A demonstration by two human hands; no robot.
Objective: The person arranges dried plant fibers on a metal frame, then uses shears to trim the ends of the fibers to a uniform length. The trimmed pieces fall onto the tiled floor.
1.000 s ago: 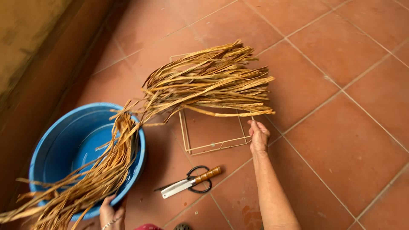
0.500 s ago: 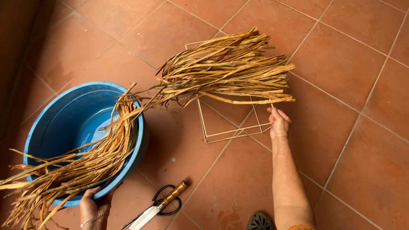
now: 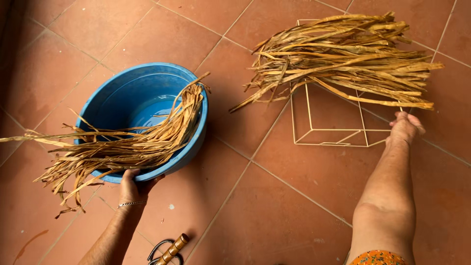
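My left hand [image 3: 135,182] grips a bundle of long dry straw-coloured leaf strips [image 3: 122,145] that lies across the rim of a blue plastic basin [image 3: 147,93] with a little water in it. My right hand [image 3: 405,128] reaches out, fingers loosely spread, and touches the near right corner of a white wire frame [image 3: 333,132] on the floor. A second, larger bundle of dry strips [image 3: 343,59] lies on top of that frame, apart from the first bundle.
The floor is of reddish-brown tiles [image 3: 274,211]. Scissors with black handles and a wooden-coloured part [image 3: 169,250] lie at the bottom edge, near my left forearm.
The one long bundle has come apart into two: the left part now rests over the basin in my left hand, the right part stays on the frame. The view shifted right.
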